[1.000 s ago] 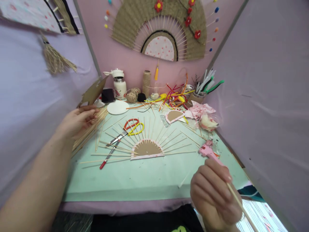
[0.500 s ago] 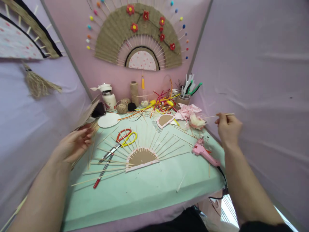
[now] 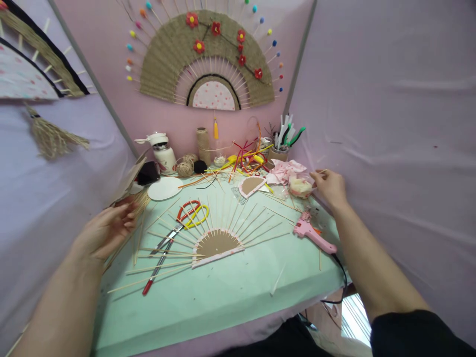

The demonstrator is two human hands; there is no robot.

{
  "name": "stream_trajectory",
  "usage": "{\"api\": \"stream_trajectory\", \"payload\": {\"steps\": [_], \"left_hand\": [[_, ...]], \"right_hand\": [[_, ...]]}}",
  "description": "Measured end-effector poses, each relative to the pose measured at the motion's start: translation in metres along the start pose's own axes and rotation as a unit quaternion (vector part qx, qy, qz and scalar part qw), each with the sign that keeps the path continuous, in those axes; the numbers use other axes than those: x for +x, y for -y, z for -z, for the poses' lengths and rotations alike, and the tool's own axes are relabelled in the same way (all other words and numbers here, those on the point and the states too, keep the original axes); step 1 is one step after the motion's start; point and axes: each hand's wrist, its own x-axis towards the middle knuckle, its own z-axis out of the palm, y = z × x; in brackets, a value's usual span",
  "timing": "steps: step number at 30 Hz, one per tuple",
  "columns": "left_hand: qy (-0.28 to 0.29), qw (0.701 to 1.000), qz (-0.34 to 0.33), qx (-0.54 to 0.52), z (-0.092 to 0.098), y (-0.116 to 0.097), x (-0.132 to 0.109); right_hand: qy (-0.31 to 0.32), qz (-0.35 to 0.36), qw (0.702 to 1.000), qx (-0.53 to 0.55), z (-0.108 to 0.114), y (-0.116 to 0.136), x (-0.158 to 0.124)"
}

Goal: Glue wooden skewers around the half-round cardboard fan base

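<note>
My left hand (image 3: 106, 230) is at the table's left edge, palm partly up and fingers loosely curled apart, beside a bundle of thin wooden sticks (image 3: 140, 202). I see nothing gripped in it. My right hand (image 3: 332, 188) pinches a thin wooden stick (image 3: 324, 171) at the right, near a crumpled pale bundle (image 3: 300, 187); only a short bit of the stick shows. Between the hands lies a half-round cardboard piece (image 3: 217, 245) with pink-patterned edging and sticks fanned out from it. Red-and-yellow-handled scissors (image 3: 181, 225) lie under some left sticks.
A pink glue gun (image 3: 312, 235) with a black cord lies at the right. Along the back stand a white bottle (image 3: 163, 156), twine balls (image 3: 186, 166), and a pot (image 3: 279, 152) of tools. A white oval (image 3: 165, 188) lies back left. A decorated fan (image 3: 208, 54) hangs behind.
My right hand has moved left, towards the crumpled bundle, and less of its stick shows. My left hand has shifted slightly left and down. The whole view has shifted a little.
</note>
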Motion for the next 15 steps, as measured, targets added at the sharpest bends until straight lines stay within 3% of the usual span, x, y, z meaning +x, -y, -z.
{"api": "stream_trajectory", "payload": {"steps": [3,6,8,12,13,14,15], "left_hand": [[0.0,1.0,0.005,0.006,-0.002,0.001,-0.002],[0.001,1.0,0.009,0.007,-0.004,0.004,-0.002],[0.0,1.0,0.009,0.005,-0.004,0.006,-0.002],[0.007,1.0,0.012,0.0,-0.004,0.006,-0.002],[0.012,1.0,0.014,-0.001,-0.003,0.006,-0.002],[0.013,1.0,0.014,-0.002,-0.003,0.006,-0.003],[0.011,1.0,0.012,-0.004,-0.003,0.006,-0.003]], "right_hand": [[-0.026,-0.025,0.999,0.027,0.013,0.002,-0.011],[-0.118,-0.047,0.983,0.131,0.031,0.01,-0.032],[-0.194,-0.032,0.955,0.222,0.045,0.021,-0.053],[-0.293,0.068,0.896,0.327,0.07,0.058,-0.12],[-0.286,0.098,0.9,0.316,0.074,0.07,-0.141],[-0.222,0.148,0.913,0.308,0.077,0.082,-0.163],[-0.104,0.19,0.925,0.313,0.077,0.094,-0.184]]}}
